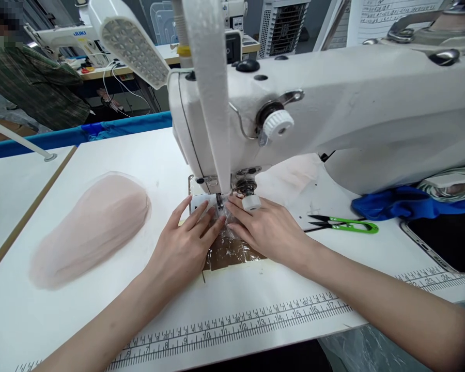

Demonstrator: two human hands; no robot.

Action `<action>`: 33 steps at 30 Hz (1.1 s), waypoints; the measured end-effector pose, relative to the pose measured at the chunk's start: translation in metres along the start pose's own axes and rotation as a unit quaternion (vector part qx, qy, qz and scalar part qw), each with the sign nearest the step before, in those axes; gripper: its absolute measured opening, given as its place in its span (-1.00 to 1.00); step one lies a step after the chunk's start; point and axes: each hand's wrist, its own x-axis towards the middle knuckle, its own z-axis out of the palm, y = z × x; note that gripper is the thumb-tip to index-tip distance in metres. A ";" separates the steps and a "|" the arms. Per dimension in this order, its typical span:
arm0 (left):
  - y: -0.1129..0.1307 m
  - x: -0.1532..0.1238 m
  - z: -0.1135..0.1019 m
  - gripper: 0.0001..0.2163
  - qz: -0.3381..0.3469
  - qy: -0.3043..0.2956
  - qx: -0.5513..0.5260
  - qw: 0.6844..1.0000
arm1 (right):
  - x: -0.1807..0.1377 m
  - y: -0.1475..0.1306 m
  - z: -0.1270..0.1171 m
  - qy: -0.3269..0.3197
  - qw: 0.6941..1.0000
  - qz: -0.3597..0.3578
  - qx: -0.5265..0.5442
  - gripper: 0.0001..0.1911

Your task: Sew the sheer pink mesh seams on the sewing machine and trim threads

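My left hand (186, 245) lies flat with its fingers stretched out, pressing a small clear, shiny piece of material (227, 248) onto the table in front of the needle (219, 199) of the white sewing machine (333, 108). My right hand (267, 230) lies flat on the same piece from the right, fingers spread toward the presser foot. Both sets of fingertips nearly meet just before the needle. Part of the piece is hidden under my hands.
A heap of sheer pink fabric (93, 230) lies at the left on the white table (101, 315). Green thread snips (346, 225) lie right of my right hand, with blue cloth (403, 204) and a phone (442, 240) beyond. A ruler strip (256, 320) runs along the front edge. Another person (27, 77) stands far left.
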 end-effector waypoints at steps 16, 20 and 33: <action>0.001 -0.003 0.007 -0.52 -0.031 0.005 -0.014 0.999 | -0.009 -0.004 -0.011 0.055 0.993 -0.067 0.084 -0.63; 0.002 -0.004 0.008 -0.52 -0.033 0.011 -0.018 0.999 | -0.005 -0.006 -0.006 0.086 0.994 -0.064 0.032 -0.78; 0.005 -0.003 0.001 -0.64 -0.020 0.048 0.008 0.999 | -0.006 -0.002 -0.005 0.102 0.988 -0.109 0.028 -0.79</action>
